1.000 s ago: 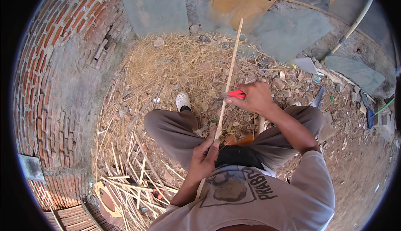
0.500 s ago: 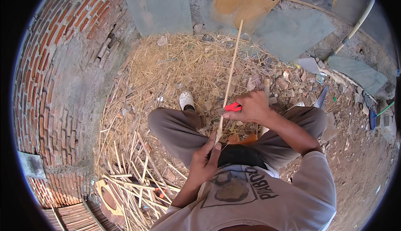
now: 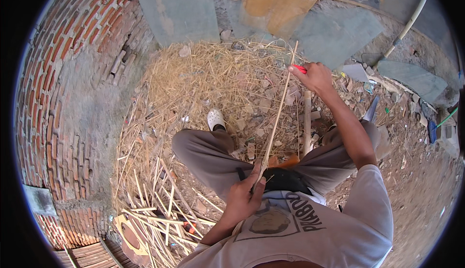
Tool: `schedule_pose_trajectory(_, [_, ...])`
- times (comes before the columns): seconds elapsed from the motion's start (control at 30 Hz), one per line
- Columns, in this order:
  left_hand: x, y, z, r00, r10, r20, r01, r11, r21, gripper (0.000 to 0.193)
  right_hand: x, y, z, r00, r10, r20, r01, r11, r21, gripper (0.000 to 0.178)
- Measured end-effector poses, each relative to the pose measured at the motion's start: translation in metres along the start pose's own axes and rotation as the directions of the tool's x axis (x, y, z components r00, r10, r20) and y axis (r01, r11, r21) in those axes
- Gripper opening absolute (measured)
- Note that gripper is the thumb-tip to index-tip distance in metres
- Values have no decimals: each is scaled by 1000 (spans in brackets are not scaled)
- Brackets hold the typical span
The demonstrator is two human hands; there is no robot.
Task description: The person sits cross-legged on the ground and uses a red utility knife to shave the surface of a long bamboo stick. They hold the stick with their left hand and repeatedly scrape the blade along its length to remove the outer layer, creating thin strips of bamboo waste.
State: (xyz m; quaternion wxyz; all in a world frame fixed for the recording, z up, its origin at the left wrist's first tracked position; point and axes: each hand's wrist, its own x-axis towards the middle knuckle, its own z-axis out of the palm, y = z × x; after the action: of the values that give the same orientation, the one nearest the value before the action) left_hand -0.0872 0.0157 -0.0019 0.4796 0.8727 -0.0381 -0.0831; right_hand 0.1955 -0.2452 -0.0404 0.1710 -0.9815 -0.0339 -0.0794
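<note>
A long, thin bamboo strip (image 3: 279, 113) slants up and away from my lap. My left hand (image 3: 245, 198) is closed on its near end, thumb and fingers pinching it just above my waist. Out near the strip's far end, my right hand (image 3: 317, 79) grips a small red-handled knife (image 3: 300, 68), with the thumb against the strip. The blade is too small and covered to make out. A dark cloth or pad (image 3: 286, 180) lies across my lap under the strip.
At lower left lies a pile of pale bamboo strips (image 3: 164, 219). Shavings (image 3: 203, 74) and rubble spread ahead, before leaning grey sheets (image 3: 179, 11). A brick wall (image 3: 58, 98) rises on the left. A thicker bamboo piece (image 3: 307, 122) lies by my right leg.
My right hand has slid the knife up and away along the strip, from near my lap toward its far end. The left hand keeps its pinch, slightly lower and to the right.
</note>
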Motion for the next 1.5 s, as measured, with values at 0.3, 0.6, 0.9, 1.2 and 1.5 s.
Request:
schedule_pose_trajectory(0.3, [15,-1,-10,989,44,-144,-28,993,112,47,-86,-73,-2,855,-499,142,485,866,122,76])
schedule_pose_trajectory(0.6, [9,12,-6,1000,1,2,-1,976,219,51,-16,-3,19,974,-182,134,179,983,33,80])
schedule_pose_trajectory(0.9, [28,16,-4,1000,-1,-20,7,957,289,52,-91,-42,22,863,-470,187,431,877,213,72])
schedule_pose_trajectory(1.2, [38,17,-9,995,97,-37,-77,927,368,58,-51,-37,27,873,-488,16,482,866,133,73])
schedule_pose_trajectory(1.5, [28,12,-8,998,67,0,-63,943,325,60,-13,-3,28,979,-201,40,197,977,81,74])
